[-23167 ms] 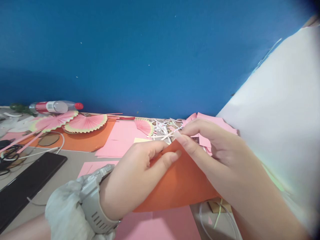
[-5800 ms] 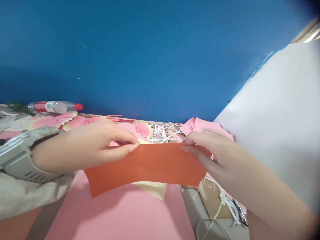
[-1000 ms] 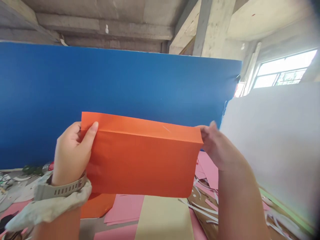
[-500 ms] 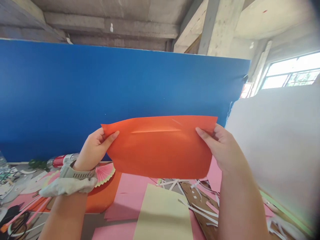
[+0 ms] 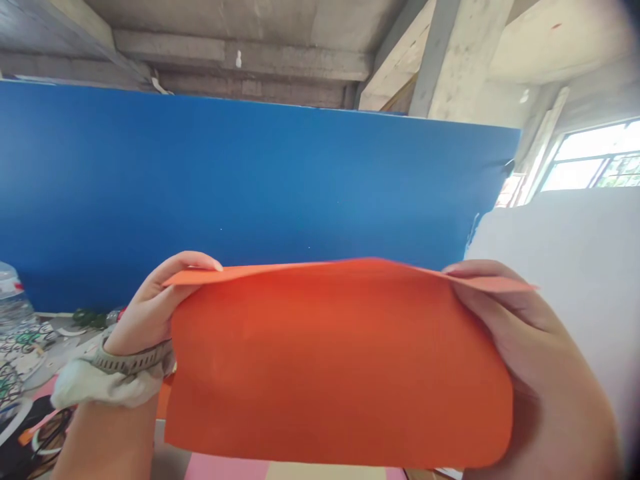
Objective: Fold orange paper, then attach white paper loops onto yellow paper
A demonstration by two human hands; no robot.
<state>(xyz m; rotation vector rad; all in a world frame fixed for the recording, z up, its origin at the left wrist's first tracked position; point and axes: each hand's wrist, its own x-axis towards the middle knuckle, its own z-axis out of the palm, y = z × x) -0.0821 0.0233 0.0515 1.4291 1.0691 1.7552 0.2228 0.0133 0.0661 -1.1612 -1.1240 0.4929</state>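
A large sheet of orange paper (image 5: 335, 367) is held up in front of me, its upper edge bent over toward me. My left hand (image 5: 167, 293) pinches the sheet's upper left corner between thumb and fingers. At the opposite end, my right hand (image 5: 505, 313) grips the upper right corner the same way. A watch strap (image 5: 133, 360) and a pale scrunchie (image 5: 107, 383) circle my left wrist. The paper hides most of the table below.
Behind the paper stands a blue partition (image 5: 280, 187). A white board (image 5: 565, 267) rises at the right. Pink paper (image 5: 225, 467) and pale yellow paper (image 5: 325, 472) lie under the sheet. At the left are a clear plastic bottle (image 5: 15, 300) and black cables (image 5: 50, 440).
The orange paper is closer to me and covers more of the view. My hands have moved farther apart, and the sheet's upper edge now folds over.
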